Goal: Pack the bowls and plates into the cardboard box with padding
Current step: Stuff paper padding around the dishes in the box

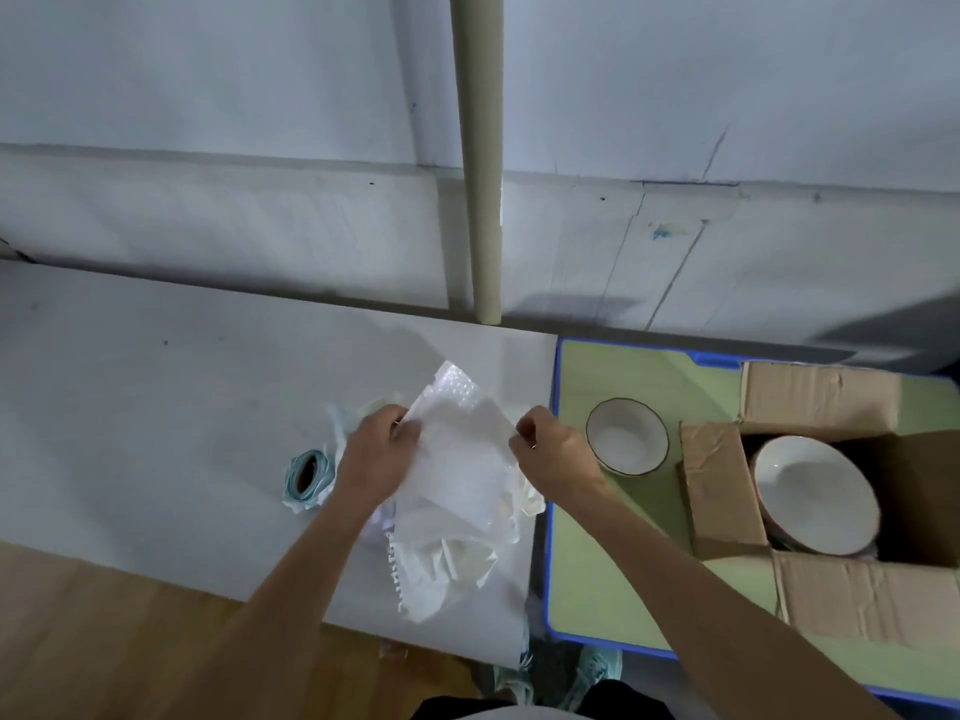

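Observation:
A sheet of white bubble wrap (457, 449) is held up over a heap of crumpled padding (452, 558) on the white table. My left hand (376, 454) pinches its left edge and my right hand (550, 454) pinches its right edge. A white bowl with a dark rim (626, 435) stands on the green table to the right. An open cardboard box (722, 491) stands further right, and a large white bowl (815, 496) lies tilted inside it.
A tape roll (306, 472) lies on the white table (156, 407) left of my left hand. A beige pole (480, 200) rises behind the table. The green table has a blue rim (551, 511). Wooden floor (104, 641) shows at the lower left.

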A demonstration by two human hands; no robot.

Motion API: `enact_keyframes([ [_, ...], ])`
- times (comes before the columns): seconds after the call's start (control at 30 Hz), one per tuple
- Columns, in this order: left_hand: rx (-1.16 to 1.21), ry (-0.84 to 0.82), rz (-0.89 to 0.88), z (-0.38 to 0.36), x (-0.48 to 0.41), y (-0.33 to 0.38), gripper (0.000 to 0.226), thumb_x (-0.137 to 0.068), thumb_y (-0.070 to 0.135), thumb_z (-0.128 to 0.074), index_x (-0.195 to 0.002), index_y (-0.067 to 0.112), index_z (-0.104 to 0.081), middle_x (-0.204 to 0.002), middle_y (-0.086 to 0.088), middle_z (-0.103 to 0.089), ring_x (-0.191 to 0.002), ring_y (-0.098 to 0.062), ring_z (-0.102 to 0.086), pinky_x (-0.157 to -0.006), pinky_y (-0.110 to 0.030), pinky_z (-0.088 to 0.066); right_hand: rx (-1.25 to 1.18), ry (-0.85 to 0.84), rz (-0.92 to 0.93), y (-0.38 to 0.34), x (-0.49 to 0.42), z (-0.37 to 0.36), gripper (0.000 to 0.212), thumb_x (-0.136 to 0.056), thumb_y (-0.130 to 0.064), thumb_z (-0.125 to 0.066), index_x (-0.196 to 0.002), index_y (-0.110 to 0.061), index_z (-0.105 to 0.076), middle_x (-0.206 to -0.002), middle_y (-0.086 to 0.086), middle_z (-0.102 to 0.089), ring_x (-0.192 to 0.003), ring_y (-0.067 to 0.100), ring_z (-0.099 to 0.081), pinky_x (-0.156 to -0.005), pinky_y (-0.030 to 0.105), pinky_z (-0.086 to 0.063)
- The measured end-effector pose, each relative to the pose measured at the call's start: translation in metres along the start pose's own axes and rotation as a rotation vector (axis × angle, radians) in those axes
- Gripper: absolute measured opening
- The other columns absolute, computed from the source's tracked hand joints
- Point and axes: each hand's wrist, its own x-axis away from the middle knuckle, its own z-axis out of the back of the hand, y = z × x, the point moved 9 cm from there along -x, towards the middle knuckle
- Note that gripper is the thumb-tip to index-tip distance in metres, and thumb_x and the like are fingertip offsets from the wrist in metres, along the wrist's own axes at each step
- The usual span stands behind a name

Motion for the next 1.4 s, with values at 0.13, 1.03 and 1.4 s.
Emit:
enact_keyframes([
  [0.13, 0.220, -0.023, 0.000, -0.008, 0.002, 0.035, 0.026, -0.096, 0.027, -0.054, -0.074, 0.014, -0.059, -0.066, -0.002, -0.059, -0.061, -0.019, -0.052, -0.060, -0.034, -0.042, -0.208, 0.133, -0.056, 0.009, 0.014, 0.058, 0.018, -0.093, -0.025, -0.053, -0.111, -0.022, -0.056, -0.090, -0.005, -0.062, -0.079, 0.020, -0.060, -0.070, 0.026, -0.043],
  [1.03, -0.088, -0.414, -0.422, -0.224, 0.099, 0.303, 0.043, -0.087, 0.028, -0.066, -0.128, 0.029, -0.052, -0.083, 0.022, -0.056, -0.076, 0.000, -0.060, -0.059, -0.021, -0.046, -0.102, 0.531, -0.410, 0.256, 0.142, 0.264, 0.028, -0.092, -0.019, -0.050, -0.118, -0.015, -0.057, -0.106, 0.006, -0.068, -0.097, 0.031, -0.060, -0.084, 0.043, -0.050],
  [1.4, -0.334, -0.216, -0.589, -0.234, 0.111, 0.308, 0.062, -0.084, 0.016, -0.062, -0.139, 0.022, -0.036, -0.089, 0.003, -0.061, -0.082, -0.020, -0.060, -0.070, -0.036, -0.051, 0.243, 0.361, -0.307, 0.256, 0.103, 0.250, 0.029, -0.092, -0.015, -0.044, -0.120, -0.015, -0.051, -0.086, 0.008, -0.066, -0.075, 0.030, -0.062, -0.061, 0.036, -0.050],
])
